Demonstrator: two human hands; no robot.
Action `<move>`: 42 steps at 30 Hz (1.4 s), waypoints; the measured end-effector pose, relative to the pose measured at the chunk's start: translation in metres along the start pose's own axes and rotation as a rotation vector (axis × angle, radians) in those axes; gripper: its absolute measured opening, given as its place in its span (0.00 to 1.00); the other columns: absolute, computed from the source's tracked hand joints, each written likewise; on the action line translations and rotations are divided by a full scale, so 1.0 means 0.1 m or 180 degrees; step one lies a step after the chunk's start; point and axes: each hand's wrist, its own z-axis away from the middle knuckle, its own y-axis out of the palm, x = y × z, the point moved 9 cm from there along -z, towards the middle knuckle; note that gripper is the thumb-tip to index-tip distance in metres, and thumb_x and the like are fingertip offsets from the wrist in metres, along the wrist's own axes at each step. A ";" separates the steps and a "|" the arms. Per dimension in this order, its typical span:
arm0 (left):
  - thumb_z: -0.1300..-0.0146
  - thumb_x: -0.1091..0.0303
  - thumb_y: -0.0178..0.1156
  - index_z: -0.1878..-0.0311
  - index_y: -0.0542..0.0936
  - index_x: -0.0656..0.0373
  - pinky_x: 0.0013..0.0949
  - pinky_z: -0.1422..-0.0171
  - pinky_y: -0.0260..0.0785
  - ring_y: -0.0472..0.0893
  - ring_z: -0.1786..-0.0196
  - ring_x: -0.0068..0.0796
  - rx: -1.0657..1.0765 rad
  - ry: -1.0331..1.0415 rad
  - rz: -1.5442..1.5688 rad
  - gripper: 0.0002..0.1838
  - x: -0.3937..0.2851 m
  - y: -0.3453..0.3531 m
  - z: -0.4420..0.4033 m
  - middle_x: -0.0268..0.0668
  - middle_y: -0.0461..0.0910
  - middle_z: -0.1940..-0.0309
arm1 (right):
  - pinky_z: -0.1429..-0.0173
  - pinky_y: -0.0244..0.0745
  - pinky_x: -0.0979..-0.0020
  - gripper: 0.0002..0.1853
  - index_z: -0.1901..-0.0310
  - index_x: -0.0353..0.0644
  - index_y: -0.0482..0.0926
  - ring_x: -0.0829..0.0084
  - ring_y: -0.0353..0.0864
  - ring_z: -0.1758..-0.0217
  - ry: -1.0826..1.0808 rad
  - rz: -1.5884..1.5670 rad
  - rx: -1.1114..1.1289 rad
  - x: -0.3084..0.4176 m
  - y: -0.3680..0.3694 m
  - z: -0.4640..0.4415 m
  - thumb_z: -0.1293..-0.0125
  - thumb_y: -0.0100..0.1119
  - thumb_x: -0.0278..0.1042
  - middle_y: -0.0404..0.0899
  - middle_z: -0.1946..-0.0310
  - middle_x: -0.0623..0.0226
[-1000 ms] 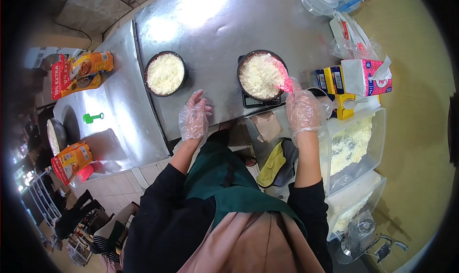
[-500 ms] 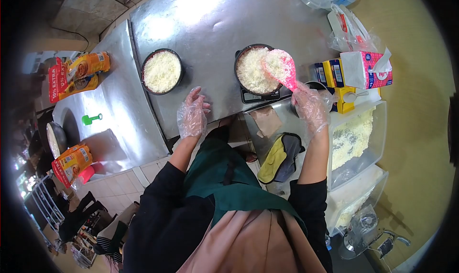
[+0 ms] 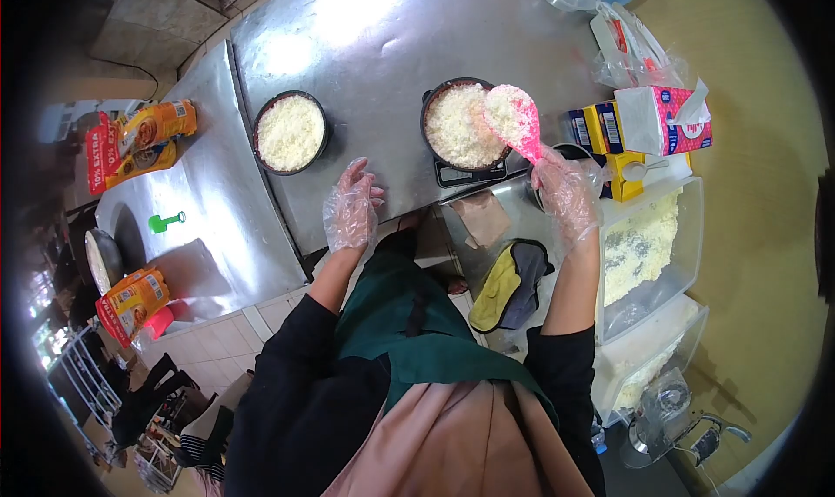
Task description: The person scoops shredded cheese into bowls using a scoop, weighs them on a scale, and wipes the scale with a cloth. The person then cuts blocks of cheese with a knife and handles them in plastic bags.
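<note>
Right grip (image 3: 565, 193) in a pinch around the pink scoop (image 3: 524, 128), handle end out of sight.

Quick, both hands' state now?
Left hand: open, holding nothing.
Right hand: closed on the handle of the pink scoop.

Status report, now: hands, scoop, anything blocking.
Right hand gripping scoop, loaded with white shreds. Left hand empty, open. Pan on scale, heaped with shreds. Nothing seen between scoop and pan.
</note>
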 end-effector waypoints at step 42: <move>0.32 0.64 0.51 0.38 0.67 0.57 0.23 0.59 0.70 0.75 0.64 0.19 0.0039 -0.0014 -0.0008 0.20 0.04 0.08 0.01 0.37 0.69 0.54 | 0.67 0.71 0.64 0.22 0.41 0.49 0.72 0.63 0.78 0.71 -0.1760 0.3092 -0.1631 0.73 0.20 0.32 0.39 0.52 0.29 0.78 0.72 0.60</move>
